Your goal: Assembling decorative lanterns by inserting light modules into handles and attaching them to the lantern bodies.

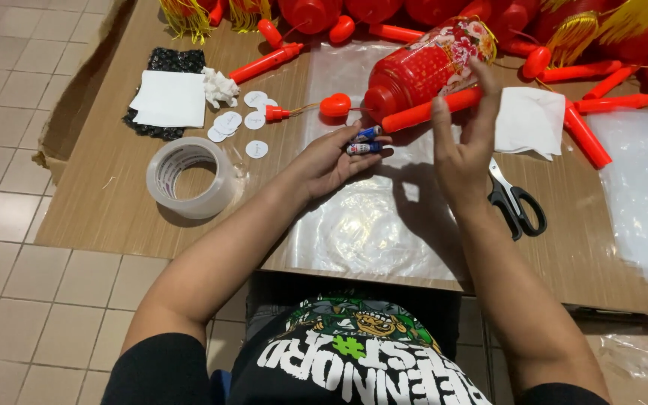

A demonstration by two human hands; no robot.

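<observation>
Battery-fitting step, judged: left hand (331, 161) cups two batteries (364, 141), right hand (463, 142) clamps the lantern's (421, 71) red handle (425, 112); next, seat batteries.

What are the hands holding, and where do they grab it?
Left hand cradles two small batteries in its fingers. Right hand pinches the red lantern's orange handle stick near its middle.

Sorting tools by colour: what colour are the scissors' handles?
Black, seen in the head view: the scissors lie beside the right hand.
</observation>
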